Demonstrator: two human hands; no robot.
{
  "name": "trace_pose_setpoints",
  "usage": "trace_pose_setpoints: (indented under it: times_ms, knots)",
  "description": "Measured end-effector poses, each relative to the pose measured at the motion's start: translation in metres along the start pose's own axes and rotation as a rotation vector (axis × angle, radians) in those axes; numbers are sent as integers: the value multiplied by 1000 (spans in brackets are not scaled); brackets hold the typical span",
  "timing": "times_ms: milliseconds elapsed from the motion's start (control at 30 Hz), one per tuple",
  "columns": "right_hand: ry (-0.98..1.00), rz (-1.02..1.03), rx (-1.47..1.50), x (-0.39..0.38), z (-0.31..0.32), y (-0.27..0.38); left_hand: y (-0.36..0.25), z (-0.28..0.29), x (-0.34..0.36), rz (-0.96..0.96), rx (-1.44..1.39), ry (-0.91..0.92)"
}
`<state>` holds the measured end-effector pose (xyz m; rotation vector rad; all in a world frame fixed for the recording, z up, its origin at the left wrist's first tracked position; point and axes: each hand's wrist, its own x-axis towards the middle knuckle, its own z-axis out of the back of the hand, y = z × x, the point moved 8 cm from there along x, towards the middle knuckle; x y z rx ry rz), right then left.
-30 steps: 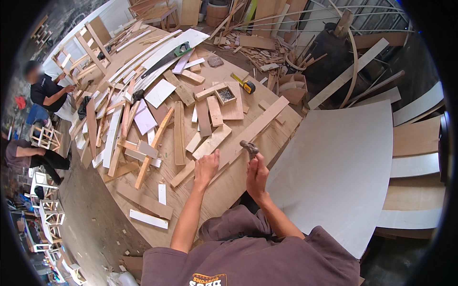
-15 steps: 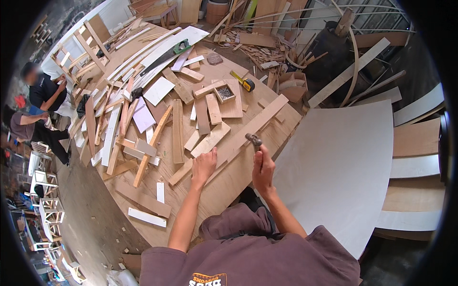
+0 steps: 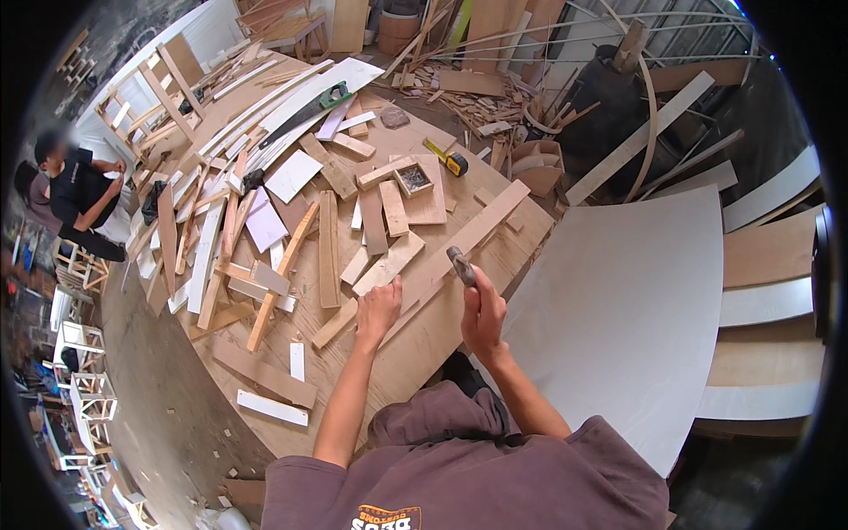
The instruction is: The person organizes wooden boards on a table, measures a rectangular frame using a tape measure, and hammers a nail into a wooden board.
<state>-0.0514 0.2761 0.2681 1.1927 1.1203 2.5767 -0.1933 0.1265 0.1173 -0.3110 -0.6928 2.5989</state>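
A hammer (image 3: 460, 266) is gripped in my right hand (image 3: 484, 314), its head raised over the near side of the workbench. My left hand (image 3: 378, 311) is closed over a long wooden plank (image 3: 481, 231) that lies diagonally across the bench; its fingertips are partly hidden. Alongside the plank, by my left wrist, runs a thinner wooden strip (image 3: 405, 320). Beyond my left hand lie short wood blocks (image 3: 389, 262) and a small square wooden box (image 3: 412, 177) holding small dark pieces, perhaps nails.
A yellow tape measure (image 3: 455, 163) and a green-handled handsaw (image 3: 305, 115) lie farther back on the workbench (image 3: 353, 389). Wood offcuts crowd its left side. At right stands a large pale panel (image 3: 627, 300). Two people, one a co-worker in black (image 3: 84, 190), stand at far left.
The hammer head has tilted and shifted slightly left and toward me with my right hand. My left hand keeps its place. At far left, the co-workers have shifted, one now partly behind the other.
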Motion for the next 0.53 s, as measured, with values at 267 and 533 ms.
trace_pose_setpoints:
  times_ms: [267, 533]
  knots:
    - [166, -278, -119, -46, -35, -73, -5, -2, -4, 17, 13, 27]
    - [47, -501, 88, -38, -9, -87, -29, 14, -6, -326, 71, 5]
